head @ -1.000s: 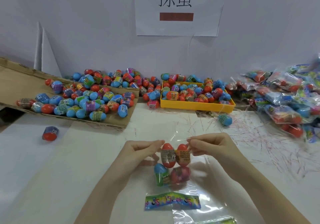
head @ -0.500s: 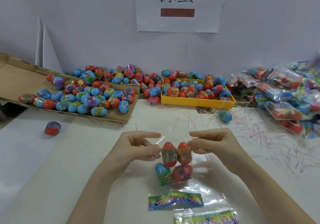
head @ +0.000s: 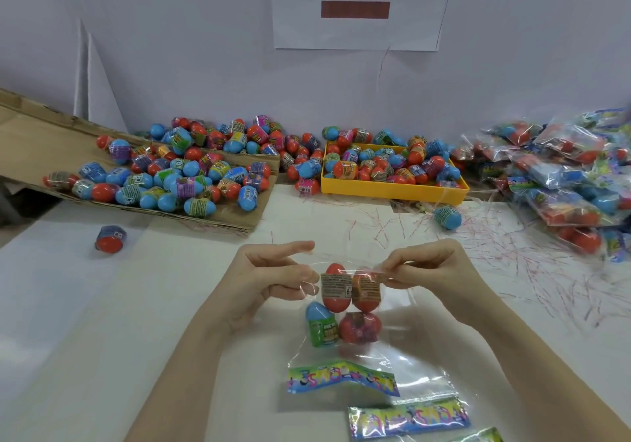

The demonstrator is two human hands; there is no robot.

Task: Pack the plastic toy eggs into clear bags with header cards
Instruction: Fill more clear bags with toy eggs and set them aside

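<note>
A clear bag lies on the white table in front of me, its colourful header card at the near end. Inside it sit several toy eggs: two red ones side by side, a blue-and-green one and a dark red one nearer me. My left hand pinches the left side of the bag's far, open edge. My right hand pinches the right side of that edge. Both hands hold the mouth just above the two red eggs.
Loose eggs are heaped on a cardboard flap at the left and in a yellow tray behind. Filled bags pile up at the right. Single eggs lie at the left and right. More header-card bags lie near me.
Both hands have shifted slightly apart along the bag's open edge while still pinching it. The view has tipped down a little. The eggs have stayed in place in the bag.
</note>
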